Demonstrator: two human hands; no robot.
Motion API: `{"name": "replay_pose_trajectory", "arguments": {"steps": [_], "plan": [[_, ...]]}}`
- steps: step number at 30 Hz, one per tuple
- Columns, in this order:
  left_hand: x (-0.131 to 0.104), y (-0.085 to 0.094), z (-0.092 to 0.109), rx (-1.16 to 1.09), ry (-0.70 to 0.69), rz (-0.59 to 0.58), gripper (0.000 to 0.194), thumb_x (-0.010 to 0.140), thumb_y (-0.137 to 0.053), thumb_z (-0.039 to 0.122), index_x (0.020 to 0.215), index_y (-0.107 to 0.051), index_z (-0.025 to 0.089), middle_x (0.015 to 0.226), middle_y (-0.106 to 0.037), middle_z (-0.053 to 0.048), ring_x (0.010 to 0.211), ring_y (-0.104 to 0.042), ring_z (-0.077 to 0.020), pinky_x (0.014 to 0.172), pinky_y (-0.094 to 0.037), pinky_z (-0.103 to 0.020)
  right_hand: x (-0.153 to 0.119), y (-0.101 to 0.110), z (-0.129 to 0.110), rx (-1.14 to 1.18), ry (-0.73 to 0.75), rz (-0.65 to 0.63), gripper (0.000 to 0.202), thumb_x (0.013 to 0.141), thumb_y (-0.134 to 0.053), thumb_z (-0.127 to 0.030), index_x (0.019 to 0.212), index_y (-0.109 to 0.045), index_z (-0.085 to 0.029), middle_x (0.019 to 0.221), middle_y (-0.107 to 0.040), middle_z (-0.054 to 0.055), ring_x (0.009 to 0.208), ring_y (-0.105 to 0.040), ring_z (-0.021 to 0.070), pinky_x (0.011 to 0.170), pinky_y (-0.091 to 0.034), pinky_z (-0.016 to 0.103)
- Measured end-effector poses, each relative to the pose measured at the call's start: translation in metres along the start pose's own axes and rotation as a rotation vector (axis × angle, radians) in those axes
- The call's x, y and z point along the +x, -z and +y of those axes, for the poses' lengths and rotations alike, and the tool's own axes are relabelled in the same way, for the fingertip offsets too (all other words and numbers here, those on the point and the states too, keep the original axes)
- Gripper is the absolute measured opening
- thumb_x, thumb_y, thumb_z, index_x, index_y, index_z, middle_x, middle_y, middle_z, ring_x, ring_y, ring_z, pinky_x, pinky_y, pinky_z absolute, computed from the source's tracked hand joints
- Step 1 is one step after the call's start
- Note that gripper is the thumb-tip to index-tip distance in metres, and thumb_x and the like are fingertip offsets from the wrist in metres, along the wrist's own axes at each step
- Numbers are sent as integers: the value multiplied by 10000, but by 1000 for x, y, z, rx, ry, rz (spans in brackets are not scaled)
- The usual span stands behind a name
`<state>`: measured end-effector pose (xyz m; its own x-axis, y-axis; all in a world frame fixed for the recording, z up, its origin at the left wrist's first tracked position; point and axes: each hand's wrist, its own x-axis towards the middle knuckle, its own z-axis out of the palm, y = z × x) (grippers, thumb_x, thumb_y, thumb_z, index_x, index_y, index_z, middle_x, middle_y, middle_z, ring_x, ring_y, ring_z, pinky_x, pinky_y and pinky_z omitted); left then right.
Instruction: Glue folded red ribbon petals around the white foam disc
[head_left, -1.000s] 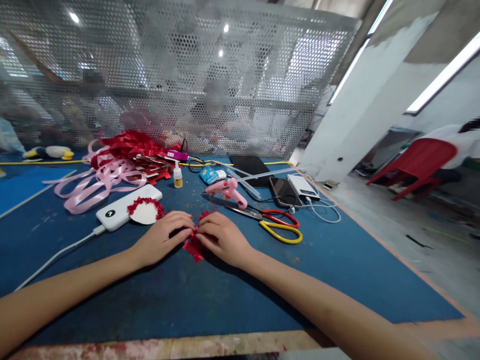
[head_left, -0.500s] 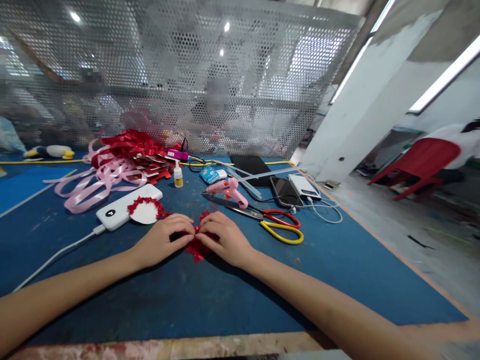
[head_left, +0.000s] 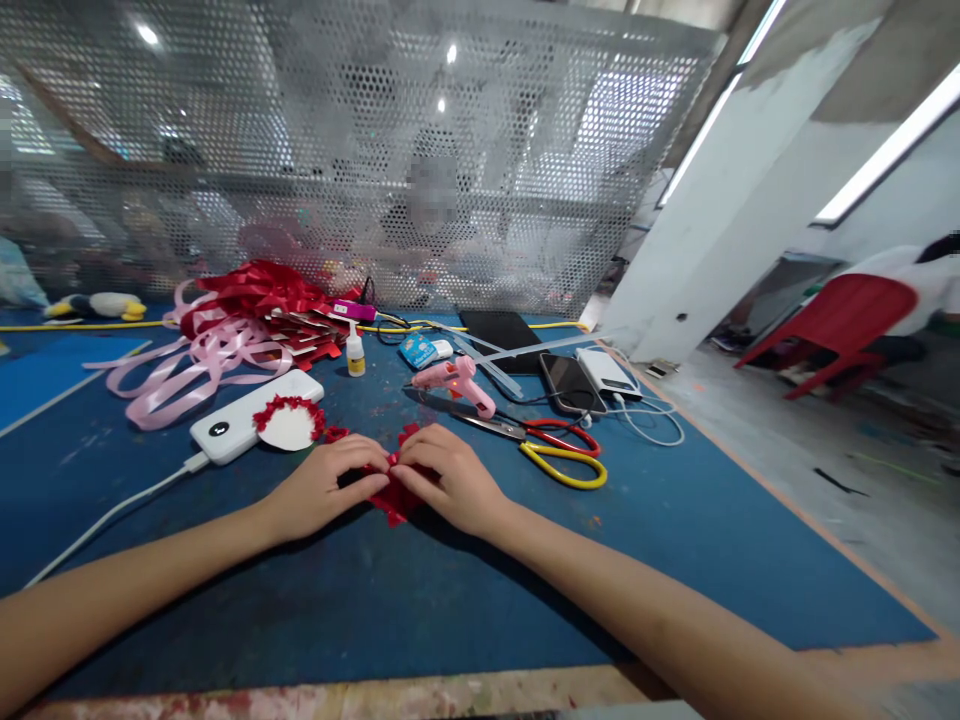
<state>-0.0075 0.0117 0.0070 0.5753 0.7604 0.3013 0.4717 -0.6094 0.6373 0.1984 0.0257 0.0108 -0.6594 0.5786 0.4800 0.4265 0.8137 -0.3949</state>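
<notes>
Both hands meet at a small piece of red ribbon low over the blue table top. My left hand pinches its left side between thumb and fingers. From the other side my right hand pinches it too, with the fingertips of both hands nearly touching. More red scraps stick out behind and below the fingers, and the part between the fingertips is mostly hidden. Left of my hands, a white disc edged with ruffled red ribbon leans on a white power bank.
A pink glue gun and red-and-yellow scissors lie right of my hands. A small glue bottle, pink ribbon and red ribbon are behind. A phone lies right; a perforated metal screen stands at the back.
Almost nothing has moved. Both hands keep the same pinch on the red ribbon, with only a very slight shift of the fingers and of the camera's view.
</notes>
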Motion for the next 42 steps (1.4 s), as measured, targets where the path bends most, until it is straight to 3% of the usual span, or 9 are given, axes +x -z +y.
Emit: {"name": "replay_pose_trajectory", "arguments": {"steps": [7,15,22,27,33,42], "plan": [[1,0,-1,-82,95,-14,249,889,-475,359,893,-656,188,953,-686,-48,908,-607,-173,865,-452,-299,0,1,0,13,8,2,217,913,-476,-290,827,-632,-166,869,-658,69,848,-559,165,775,-447,297],[1,0,-1,-91,170,55,287,879,-464,399,887,-654,184,903,-694,-44,854,-614,-186,794,-469,-293,0,0,-2,3,33,-19,222,910,-484,-303,814,-635,-172,863,-648,63,820,-558,154,766,-444,286],[2,0,-1,-77,149,35,276,885,-463,384,856,-653,186,852,-678,-24,810,-609,-163,767,-456,-262,0,1,-3,3,-10,8,226,888,-518,-315,754,-626,-168,854,-625,60,824,-551,158,750,-438,285],[2,0,-2,-47,129,-7,275,882,-465,378,854,-662,188,876,-685,-34,835,-618,-174,775,-464,-269,0,1,-5,45,-81,57,149,839,-576,-319,823,-627,-180,892,-588,54,857,-555,166,784,-450,304],[2,1,3,-44,116,-24,245,880,-474,344,846,-657,186,850,-679,-23,809,-613,-159,773,-455,-254,-1,0,-6,74,-4,-6,94,833,-520,-184,791,-602,-173,927,-564,62,898,-546,164,824,-455,305],[1,1,7,-59,125,-20,259,885,-466,353,829,-649,179,831,-666,-22,786,-601,-150,762,-440,-242,-2,-1,-5,77,37,-31,71,823,-538,-187,787,-592,-160,924,-575,72,873,-547,164,801,-466,300]]}}
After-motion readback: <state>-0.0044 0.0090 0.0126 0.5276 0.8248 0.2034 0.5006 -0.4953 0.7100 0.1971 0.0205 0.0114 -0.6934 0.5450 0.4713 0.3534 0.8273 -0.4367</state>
